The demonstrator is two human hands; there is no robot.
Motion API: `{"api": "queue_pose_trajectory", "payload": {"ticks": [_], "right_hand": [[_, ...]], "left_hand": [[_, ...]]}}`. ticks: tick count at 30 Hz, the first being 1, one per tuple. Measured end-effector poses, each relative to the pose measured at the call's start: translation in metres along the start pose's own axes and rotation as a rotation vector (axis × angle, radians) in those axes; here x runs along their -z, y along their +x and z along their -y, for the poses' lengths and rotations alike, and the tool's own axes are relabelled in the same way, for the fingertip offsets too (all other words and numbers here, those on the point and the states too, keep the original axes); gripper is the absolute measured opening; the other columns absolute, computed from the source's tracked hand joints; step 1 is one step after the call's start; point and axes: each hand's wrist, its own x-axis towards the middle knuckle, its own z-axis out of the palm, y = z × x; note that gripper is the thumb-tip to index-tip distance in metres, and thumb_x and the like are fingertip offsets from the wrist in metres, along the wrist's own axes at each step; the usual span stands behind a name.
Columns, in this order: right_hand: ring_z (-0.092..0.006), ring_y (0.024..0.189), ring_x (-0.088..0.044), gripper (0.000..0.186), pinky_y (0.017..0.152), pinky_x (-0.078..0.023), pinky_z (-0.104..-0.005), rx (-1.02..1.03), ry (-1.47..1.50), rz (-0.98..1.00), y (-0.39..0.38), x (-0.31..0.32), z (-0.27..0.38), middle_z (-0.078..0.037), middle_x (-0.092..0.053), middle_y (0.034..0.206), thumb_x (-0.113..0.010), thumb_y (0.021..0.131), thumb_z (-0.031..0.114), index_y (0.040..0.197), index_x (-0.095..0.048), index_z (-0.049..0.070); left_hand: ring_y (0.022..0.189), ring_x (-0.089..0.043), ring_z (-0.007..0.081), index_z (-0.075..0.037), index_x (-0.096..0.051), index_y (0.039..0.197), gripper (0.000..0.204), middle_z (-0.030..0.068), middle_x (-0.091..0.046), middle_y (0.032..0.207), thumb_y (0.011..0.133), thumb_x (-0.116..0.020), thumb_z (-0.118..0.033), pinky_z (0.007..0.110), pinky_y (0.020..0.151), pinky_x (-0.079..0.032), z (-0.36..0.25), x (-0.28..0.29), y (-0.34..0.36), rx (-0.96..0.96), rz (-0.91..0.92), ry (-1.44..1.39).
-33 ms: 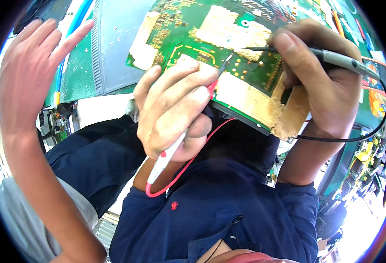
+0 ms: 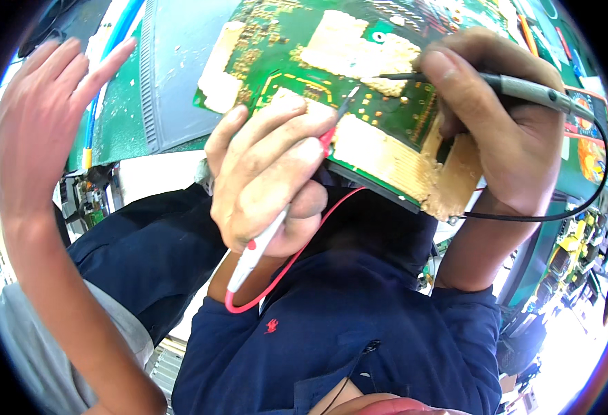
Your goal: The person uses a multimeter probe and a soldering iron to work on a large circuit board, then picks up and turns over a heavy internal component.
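A green circuit board [image 2: 284,61] with gold pads and thick pale yellow patches [image 2: 380,149] lies under both my hands. My left hand [image 2: 266,173] is closed round a white and red test probe [image 2: 252,259], whose thin tip points at the middle of the board. From that probe's back end a red lead [image 2: 248,306] loops round. In a pinch, my right hand [image 2: 501,131] holds a black and grey test probe [image 2: 535,93]. Its tip ends at a pale patch left of my fingers. Whether either tip touches the board, I cannot tell.
Another person's hand [image 2: 38,131] hangs over the bench at the left, one finger stretched out. A grey mat [image 2: 183,76] and a blue cable [image 2: 120,31] lie there. A red and black meter [image 2: 587,114] sits at the right. Electronic scrap [image 2: 566,256] is piled below it.
The board, my hands and both probes appear very slightly further left. The other person's hand also sits a little lower and further left. Both my grips are the same.
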Motion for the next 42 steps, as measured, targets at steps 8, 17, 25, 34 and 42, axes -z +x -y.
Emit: {"api": "queue_pose_trajectory", "payload": {"ticks": [8, 17, 25, 34, 42], "right_hand": [[-0.0042, 0.048, -0.05, 0.014, 0.045, -0.036, -0.0191, 0.025, 0.056, -0.077, -0.001, -0.004, -0.007, 0.0, -0.057, 0.057, -0.071, 0.083, 0.012, 0.08, -0.068, -0.002], [-0.0155, 0.05, -0.054, 0.018, 0.05, -0.042, -0.0296, 0.217, 0.042, 0.035, 0.011, 0.004, -0.023, -0.008, -0.058, 0.054, -0.07, 0.078, 0.018, 0.071, -0.067, 0.001], [-0.0163, 0.051, -0.057, 0.018, 0.051, -0.043, -0.0296, 0.186, 0.021, 0.059, 0.01, 0.008, -0.019, -0.009, -0.06, 0.056, -0.069, 0.078, 0.018, 0.072, -0.069, 0.001], [-0.0152, 0.05, -0.056, 0.02, 0.05, -0.043, -0.0294, 0.182, 0.034, 0.062, 0.009, 0.009, -0.018, -0.009, -0.06, 0.055, -0.068, 0.079, 0.019, 0.071, -0.068, 0.001], [-0.0098, 0.05, -0.053, 0.02, 0.049, -0.043, -0.0278, 0.214, 0.033, 0.04, 0.008, 0.006, -0.02, -0.006, -0.06, 0.056, -0.07, 0.081, 0.018, 0.075, -0.067, -0.001]], "left_hand": [[0.094, -0.068, 0.032, -0.005, -0.055, 0.103, 0.022, 0.0166, -0.071, 0.092, 0.098, -0.049, -0.026, 0.04, 0.1, -0.036, -0.014, 0.006, 0.013, 0.111, 0.101, 0.028], [0.095, -0.067, 0.034, 0.002, -0.055, 0.102, 0.028, 0.0223, -0.069, 0.093, 0.1, -0.046, -0.025, 0.041, 0.096, -0.04, -0.031, -0.003, 0.02, 0.327, -0.01, -0.044], [0.097, -0.066, 0.031, 0.001, -0.057, 0.101, 0.027, 0.0197, -0.07, 0.095, 0.099, -0.047, -0.024, 0.042, 0.097, -0.04, -0.034, 0.0, 0.024, 0.363, 0.016, -0.026], [0.099, -0.063, 0.0294, 0.0, -0.057, 0.102, 0.02, 0.0187, -0.069, 0.098, 0.099, -0.048, -0.018, 0.04, 0.094, -0.044, -0.037, 0.001, 0.027, 0.393, 0.013, -0.073], [0.099, -0.063, 0.029, 0.0, -0.06, 0.098, 0.015, 0.0167, -0.069, 0.098, 0.095, -0.054, -0.013, 0.039, 0.094, -0.044, -0.039, -0.002, 0.026, 0.445, -0.075, -0.134]]}}
